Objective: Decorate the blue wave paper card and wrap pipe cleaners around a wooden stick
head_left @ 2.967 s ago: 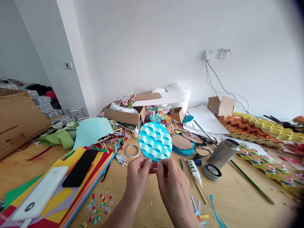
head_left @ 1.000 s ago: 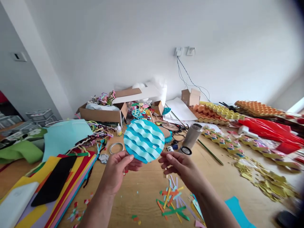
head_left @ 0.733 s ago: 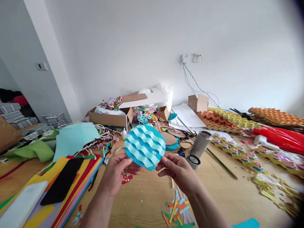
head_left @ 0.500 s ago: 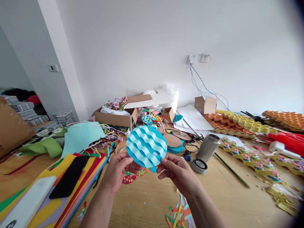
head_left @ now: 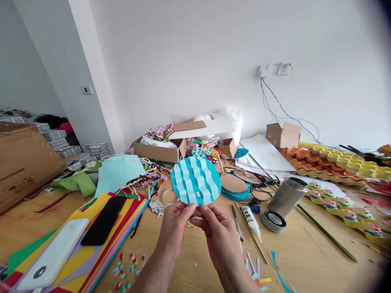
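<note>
head view | worn on the person | faces forward and down | table (head_left: 198, 246) close below, wall (head_left: 183, 61) beyond

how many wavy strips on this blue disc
4 wavy strips: one toward the left of the blue disc, two across its middle, one toward its right. The back's hidden.

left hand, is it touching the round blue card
Touching. The head view shows the left hand gripping the lower edge of the round blue card, its thumb tip overlapping the front of that edge.
</note>
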A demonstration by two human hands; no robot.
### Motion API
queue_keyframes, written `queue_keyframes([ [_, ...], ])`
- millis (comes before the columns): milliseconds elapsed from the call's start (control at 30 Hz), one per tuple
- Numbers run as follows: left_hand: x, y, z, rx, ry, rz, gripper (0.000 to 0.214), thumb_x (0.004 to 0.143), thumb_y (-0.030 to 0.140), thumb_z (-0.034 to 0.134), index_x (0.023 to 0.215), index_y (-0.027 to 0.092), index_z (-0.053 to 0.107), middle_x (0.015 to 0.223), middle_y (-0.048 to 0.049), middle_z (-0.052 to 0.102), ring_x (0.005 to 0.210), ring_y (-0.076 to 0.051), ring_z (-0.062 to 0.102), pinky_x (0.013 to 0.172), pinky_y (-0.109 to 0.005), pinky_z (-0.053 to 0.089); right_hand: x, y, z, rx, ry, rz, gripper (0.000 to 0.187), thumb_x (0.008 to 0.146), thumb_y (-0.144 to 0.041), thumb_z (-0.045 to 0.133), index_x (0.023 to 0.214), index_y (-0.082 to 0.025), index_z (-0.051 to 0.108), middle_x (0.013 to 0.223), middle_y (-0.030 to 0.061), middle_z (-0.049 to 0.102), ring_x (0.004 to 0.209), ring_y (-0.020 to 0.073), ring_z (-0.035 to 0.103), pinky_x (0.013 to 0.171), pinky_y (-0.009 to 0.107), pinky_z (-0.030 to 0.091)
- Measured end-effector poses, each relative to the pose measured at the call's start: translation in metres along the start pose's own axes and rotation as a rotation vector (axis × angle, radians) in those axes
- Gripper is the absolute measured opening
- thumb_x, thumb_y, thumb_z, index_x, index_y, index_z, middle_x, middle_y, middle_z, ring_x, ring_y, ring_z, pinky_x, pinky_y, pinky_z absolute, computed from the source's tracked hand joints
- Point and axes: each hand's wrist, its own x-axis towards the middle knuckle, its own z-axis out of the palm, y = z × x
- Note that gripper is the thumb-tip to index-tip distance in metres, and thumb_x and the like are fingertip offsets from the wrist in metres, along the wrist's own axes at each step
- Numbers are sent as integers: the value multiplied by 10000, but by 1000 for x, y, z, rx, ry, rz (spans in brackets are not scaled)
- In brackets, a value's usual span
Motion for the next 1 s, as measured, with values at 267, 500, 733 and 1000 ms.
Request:
queue_keyframes([
  [267,5,3,-11,10,144,36,179,708,294,693,770,128,715,735,-64,727,750,-226,682,696,-294,515,3,-11,-12,-550,-150,132,373,772,-502,624,718,-134,620,630,37,618,505,116,523,429,232,431],
  [500,6,6,-16,93,47,-9,208,720,306,685,790,114,727,760,-81,733,726,-225,685,745,-340,531,-9,-33,-16,-1266,93,-847,111,852,-199,574,937,-203,646,837,47,545,790,180,509,676,317,418],
  [733,0,6,-9,250,-39,-36,199,730,316,673,778,130,722,714,-56,711,717,-210,669,714,-307,529,-7,-33,-14,-1518,-11,-891,111,852,-118,561,791,-172,635,784,55,528,743,194,435,642,323,385],
  [1000,-2,9,-5,370,-61,-60,250,715,376,680,694,127,683,653,-45,656,683,-189,634,688,-276,510,-4,-29,-18,-1672,-38,-822,132,821,-78,570,764,-163,655,739,67,524,747,223,434,655,347,397],
])
